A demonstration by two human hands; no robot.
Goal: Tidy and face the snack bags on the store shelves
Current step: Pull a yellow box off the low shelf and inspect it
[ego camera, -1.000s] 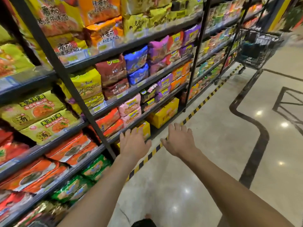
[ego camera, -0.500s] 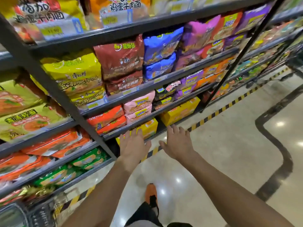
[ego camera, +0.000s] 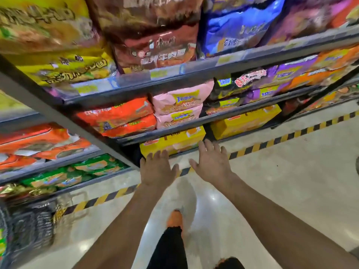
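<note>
Snack bags fill dark metal shelves in front of me. A yellow box-shaped pack sits on the lowest shelf, with a second yellow pack to its right. Above them lie pink bags and orange bags. My left hand and my right hand are both stretched out, fingers spread and empty, just in front of the near yellow pack. Whether the fingertips touch it I cannot tell.
A slanted grey shelf upright crosses the left side. Green bags lie low on the left. Black-and-yellow hazard tape runs along the shelf base on the glossy floor. My leg and orange shoe are below.
I have stepped closer and the view has tilted down toward the lower shelves. Both hands, still empty and spread, have come up to the near yellow pack.
</note>
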